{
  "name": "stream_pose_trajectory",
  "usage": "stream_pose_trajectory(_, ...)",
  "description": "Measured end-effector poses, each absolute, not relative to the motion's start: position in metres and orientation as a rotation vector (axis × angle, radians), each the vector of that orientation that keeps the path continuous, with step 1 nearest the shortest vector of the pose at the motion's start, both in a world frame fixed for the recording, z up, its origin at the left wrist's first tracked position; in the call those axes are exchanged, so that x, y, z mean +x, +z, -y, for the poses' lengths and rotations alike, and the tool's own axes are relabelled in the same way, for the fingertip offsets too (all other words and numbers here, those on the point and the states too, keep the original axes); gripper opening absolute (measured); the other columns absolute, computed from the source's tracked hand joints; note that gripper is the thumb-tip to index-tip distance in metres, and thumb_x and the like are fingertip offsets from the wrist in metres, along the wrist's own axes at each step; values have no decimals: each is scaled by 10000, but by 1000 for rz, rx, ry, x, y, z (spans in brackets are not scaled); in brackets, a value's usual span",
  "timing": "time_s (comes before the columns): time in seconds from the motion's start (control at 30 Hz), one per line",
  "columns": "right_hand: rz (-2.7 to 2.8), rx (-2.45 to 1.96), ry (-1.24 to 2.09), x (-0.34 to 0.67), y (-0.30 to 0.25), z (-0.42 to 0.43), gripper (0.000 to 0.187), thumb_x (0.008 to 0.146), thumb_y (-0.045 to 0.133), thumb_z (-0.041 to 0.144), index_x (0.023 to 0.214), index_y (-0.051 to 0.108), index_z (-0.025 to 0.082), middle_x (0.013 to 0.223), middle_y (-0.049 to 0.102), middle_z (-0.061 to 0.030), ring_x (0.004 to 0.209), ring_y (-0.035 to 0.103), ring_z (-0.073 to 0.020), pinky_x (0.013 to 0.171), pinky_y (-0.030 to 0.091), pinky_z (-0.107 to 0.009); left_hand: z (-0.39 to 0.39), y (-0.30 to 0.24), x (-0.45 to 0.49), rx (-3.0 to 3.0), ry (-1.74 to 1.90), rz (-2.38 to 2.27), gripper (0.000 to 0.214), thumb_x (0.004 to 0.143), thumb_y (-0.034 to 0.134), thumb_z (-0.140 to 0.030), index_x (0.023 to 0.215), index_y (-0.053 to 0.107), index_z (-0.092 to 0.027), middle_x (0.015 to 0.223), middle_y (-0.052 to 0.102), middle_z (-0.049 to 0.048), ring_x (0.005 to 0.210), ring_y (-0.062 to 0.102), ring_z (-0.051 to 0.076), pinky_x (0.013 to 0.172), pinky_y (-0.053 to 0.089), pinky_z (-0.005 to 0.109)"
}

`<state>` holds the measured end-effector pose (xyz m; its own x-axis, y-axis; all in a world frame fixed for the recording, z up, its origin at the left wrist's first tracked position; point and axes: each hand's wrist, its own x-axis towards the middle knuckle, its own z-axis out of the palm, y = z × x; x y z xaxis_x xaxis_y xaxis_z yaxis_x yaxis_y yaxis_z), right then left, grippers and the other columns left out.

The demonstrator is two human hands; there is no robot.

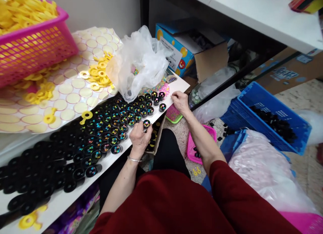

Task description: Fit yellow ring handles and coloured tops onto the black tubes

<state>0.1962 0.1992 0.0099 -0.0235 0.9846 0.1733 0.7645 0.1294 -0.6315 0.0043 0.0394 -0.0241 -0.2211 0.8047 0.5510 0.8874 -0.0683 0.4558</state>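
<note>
Near the table's front edge, my left hand (pixel 139 138) is closed around a small black cup (pixel 146 123) with coloured beads inside. My right hand (pixel 180 101) rests at the table's right edge, its fingers curled together; whatever they may hold is too small to make out. Between the hands stands a single black cup (pixel 163 107) with beads in it. Left of my left hand, rows of similar bead-filled cups (pixel 116 148) cover the white table (pixel 178 84). Pink and mixed beads (pixel 164 88) lie in a pile behind the cups, partly under a clear plastic bag (pixel 141 62).
Yellow ring-shaped pieces (pixel 101 72) lie on a sheet of oval stickers (pixel 65 89), beside a pink basket (pixel 60 32). Below right are a pink tray (pixel 214 131), a blue crate (pixel 275 101) and a plastic bag (pixel 267 170). A shelf (pixel 242 15) overhangs the right.
</note>
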Motion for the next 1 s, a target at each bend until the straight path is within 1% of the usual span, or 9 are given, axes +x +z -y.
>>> stream_pose_trajectory(0.13,1686,-1557,539,183,24,-158,257,844,421,260,903,652,165,890,654,-46,839,582,-167,783,445,-276,-39,-23,5,-1912,-1184,2094,208,821,566,-360,742,588,-169,652,523,28,641,503,151,607,345,265)
stream_pose_trajectory(0.23,1836,-1335,560,162,33,-133,252,880,421,262,905,662,192,893,636,-50,857,572,-168,805,439,-292,-39,-23,5,-1908,-1202,2119,206,820,566,-361,735,584,-173,654,522,28,643,502,150,611,342,265)
stream_pose_trajectory(0.33,2055,-1236,483,141,36,-123,241,898,436,251,856,671,217,876,616,-52,882,531,-186,826,414,-320,-39,-23,5,-1909,-1205,2116,205,820,565,-360,744,585,-170,653,527,28,639,501,149,606,339,263)
stream_pose_trajectory(0.4,2149,-1242,382,130,35,-122,234,898,455,249,826,676,218,879,603,-57,890,488,-201,825,394,-335,-39,-23,5,-1922,-1202,2108,202,822,559,-354,748,584,-167,650,531,28,637,503,149,603,339,261)
stream_pose_trajectory(0.47,2204,-1264,307,123,34,-124,231,893,470,242,802,680,212,869,588,-61,875,453,-208,792,380,-335,-39,-23,5,-1927,-1190,2102,205,825,550,-349,738,581,-167,644,532,27,637,505,149,599,338,260)
stream_pose_trajectory(0.57,2242,-1312,242,117,31,-126,233,889,479,224,779,684,206,848,570,-65,854,436,-209,737,366,-325,-38,-24,5,-1920,-1178,2102,208,825,546,-352,733,580,-170,643,533,26,637,508,149,595,336,258)
stream_pose_trajectory(0.73,2262,-1438,193,114,29,-125,223,887,481,206,778,675,198,850,571,-61,846,459,-198,694,350,-308,-38,-26,4,-1926,-1186,2090,205,825,548,-349,749,590,-164,648,538,30,641,517,151,596,339,260)
stream_pose_trajectory(1.0,2307,-1591,297,112,37,-124,236,897,440,206,824,664,193,883,580,-41,768,523,-162,596,293,-285,-39,-26,4,-1920,-1159,2046,196,825,554,-337,759,597,-158,640,537,28,630,515,151,587,337,260)
